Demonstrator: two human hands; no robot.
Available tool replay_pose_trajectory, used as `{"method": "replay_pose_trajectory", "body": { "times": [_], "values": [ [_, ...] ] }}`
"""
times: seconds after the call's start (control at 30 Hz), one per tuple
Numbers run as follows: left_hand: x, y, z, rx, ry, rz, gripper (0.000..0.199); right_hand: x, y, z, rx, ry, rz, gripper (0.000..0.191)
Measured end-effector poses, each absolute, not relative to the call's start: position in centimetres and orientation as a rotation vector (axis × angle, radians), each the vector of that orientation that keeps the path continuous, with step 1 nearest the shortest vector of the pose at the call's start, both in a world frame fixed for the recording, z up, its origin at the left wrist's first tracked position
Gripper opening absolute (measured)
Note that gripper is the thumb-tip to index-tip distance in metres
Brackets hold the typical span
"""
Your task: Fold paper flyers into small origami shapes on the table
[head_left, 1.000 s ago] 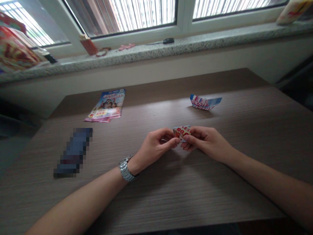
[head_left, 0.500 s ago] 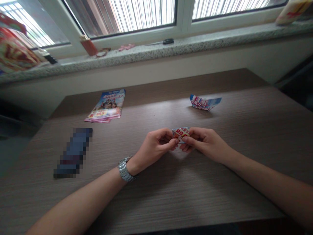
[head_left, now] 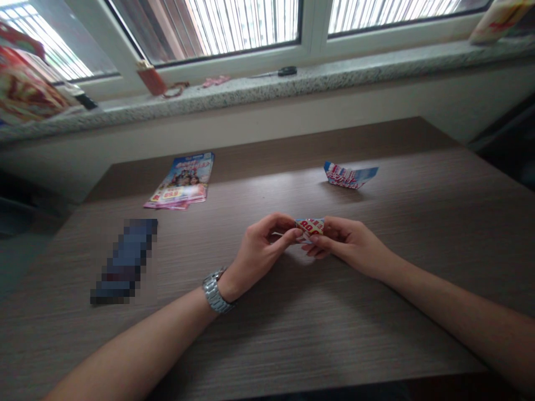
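A small folded piece of printed paper (head_left: pixel 310 226), yellow, red and white, is held between my two hands above the middle of the table. My left hand (head_left: pixel 270 242), with a metal watch on its wrist, pinches the paper's left side between thumb and fingers. On the right side, my right hand (head_left: pixel 349 242) grips it with the thumb in front and fingers behind. Some of the fingertips are hidden behind the paper. Beyond my right hand, a folded blue, white and red paper (head_left: pixel 350 176) stands on the wooden table (head_left: pixel 259 334).
A stack of colourful leaflets (head_left: pixel 181 181) lies at the back left. Nearer to me is a dark pixelated object (head_left: pixel 127 259). The stone windowsill (head_left: pixel 234 94) holds a red lighter-like item (head_left: pixel 151 79), pink pieces, a dark-handled tool (head_left: pixel 286 71) and packages.
My left hand has shifted slightly up and left, its thumb now higher on the paper. The held paper is tilted a little differently. My right hand has barely moved.
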State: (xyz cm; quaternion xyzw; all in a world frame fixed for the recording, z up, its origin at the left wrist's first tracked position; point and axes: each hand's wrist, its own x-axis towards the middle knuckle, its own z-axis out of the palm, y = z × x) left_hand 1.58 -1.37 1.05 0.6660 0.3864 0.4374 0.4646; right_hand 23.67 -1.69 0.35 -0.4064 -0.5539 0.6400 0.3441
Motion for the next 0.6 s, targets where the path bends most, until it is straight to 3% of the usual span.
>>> {"method": "replay_pose_trajectory", "body": {
  "times": [0.27, 0.6],
  "values": [
    [1.57, -1.55, 1.31, 1.661, 0.981, 1.100, 0.015, 23.45, -2.02, 0.25, -1.038, -1.512, 1.662, 0.031],
    [1.41, -1.61, 1.21, 1.770, 0.979, 1.080, 0.013, 23.97, -2.12, 1.01, -1.072, -1.781, 1.356, 0.024]
  ]
}}
